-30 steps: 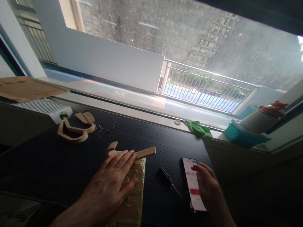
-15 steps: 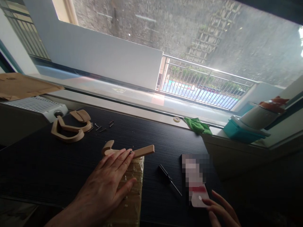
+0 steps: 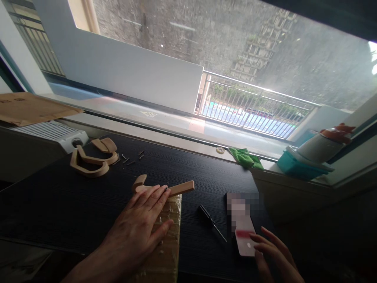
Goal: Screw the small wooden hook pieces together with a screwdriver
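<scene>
My left hand (image 3: 141, 224) lies flat with fingers stretched over a curved wooden hook (image 3: 183, 188), pressing it on the end of a cardboard box (image 3: 167, 255) wrapped in clear tape. A small dark screw (image 3: 166, 189) shows by the fingertips. The hook's middle is covered by the hand. Over the lower part of a phone (image 3: 246, 249) with a lit screen is my right hand (image 3: 273, 251), fingers apart and holding nothing; a fingertip is at the screen, though contact is hard to tell. Between box and phone lies a black-handled screwdriver (image 3: 206, 214).
More curved wooden pieces (image 3: 91, 169) lie at the table's back left, with several loose screws (image 3: 128, 160) beside them. Along the sill are a roll of tape (image 3: 220, 150), a green cloth (image 3: 246, 158) and a teal container (image 3: 303, 164). A white heater-like box (image 3: 64, 135) stands left.
My right hand's fingers have moved slightly up the phone screen. My left hand stays on the wooden hook. The whole view has shifted a little.
</scene>
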`<state>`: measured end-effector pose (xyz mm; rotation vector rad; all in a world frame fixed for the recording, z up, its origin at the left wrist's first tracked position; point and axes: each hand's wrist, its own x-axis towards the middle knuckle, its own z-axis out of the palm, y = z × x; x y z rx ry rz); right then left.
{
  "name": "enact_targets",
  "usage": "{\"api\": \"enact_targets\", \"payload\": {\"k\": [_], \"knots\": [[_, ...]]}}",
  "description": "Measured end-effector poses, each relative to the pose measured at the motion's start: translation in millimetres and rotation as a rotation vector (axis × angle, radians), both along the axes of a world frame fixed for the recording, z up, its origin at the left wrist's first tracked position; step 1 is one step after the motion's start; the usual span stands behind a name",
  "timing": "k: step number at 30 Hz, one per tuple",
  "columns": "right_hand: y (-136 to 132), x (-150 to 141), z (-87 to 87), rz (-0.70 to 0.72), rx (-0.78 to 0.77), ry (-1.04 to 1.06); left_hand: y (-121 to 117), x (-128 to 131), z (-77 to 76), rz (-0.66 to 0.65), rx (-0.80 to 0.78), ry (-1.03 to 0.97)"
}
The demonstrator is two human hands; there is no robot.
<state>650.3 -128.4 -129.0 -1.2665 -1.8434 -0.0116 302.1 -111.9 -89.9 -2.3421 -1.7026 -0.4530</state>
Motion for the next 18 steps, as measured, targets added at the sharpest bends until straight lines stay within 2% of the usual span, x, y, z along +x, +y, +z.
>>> {"api": "enact_targets", "payload": {"k": [3,5,7,10,12,14,16,18], "knots": [[17,-29,23.3,0.057,-0.07,-0.148,-1,0,0.4,0.017,-0.01,-0.005],[31,-57,33.0,0.002,-0.299,-0.264,-2,1,1.5,0.026,-0.024,-0.009],[43,-87,36.7,-0.017,-0.465,-0.4,-2,2,2.9,0.027,-0.043,-0.02],[59,-120,36.1,-0.03,-0.588,-0.54,-4,3,4.8,0.018,-0.061,-0.054],[67,-128,39.8,0.002,-0.597,-0.556,-5,3,5.8,0.015,-0.068,-0.087],[75,-125,53.7,0.037,-0.572,-0.535,-5,4,6.8,0.021,-0.092,-0.118],[82,-117,79.8,0.038,-0.518,-0.468,-6,5,8.1,0.029,-0.129,-0.144],[88,-111,114.7,0.016,-0.381,-0.192,-7,5,9.8,0.027,-0.163,-0.168]]}}
